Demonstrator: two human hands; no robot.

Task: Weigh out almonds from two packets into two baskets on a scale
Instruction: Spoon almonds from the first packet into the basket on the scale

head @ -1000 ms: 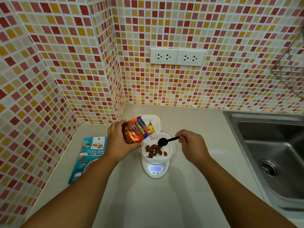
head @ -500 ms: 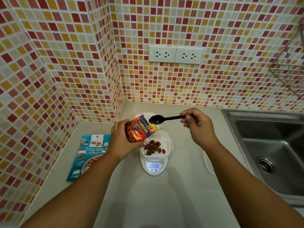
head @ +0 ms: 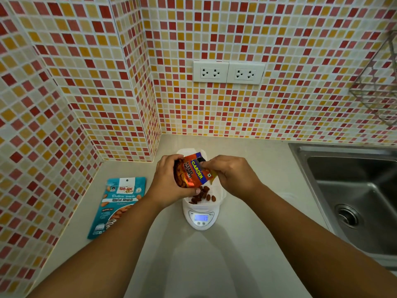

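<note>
Hands are meeting over a white scale (head: 200, 219) on a kitchen counter (head: 214, 265). Left hand (head: 169, 183) is gripping an orange almond packet (head: 191, 171), its long axis tilting from 11 toward 5 o'clock, mouth uppermost. Right hand (head: 233, 176) is curling at that mouth, apparently holding a spoon hidden inside. Almonds (head: 203, 195) are lying in the basket (head: 217, 193) on the scale, directly at the packet's 6 o'clock. A second basket (head: 181, 152) is peeking out at 12; a blue packet (head: 118, 206) is waiting at 9.

Both hands (head: 169, 181) hold orange packet (head: 191, 172) above basket (head: 217, 193)
</note>
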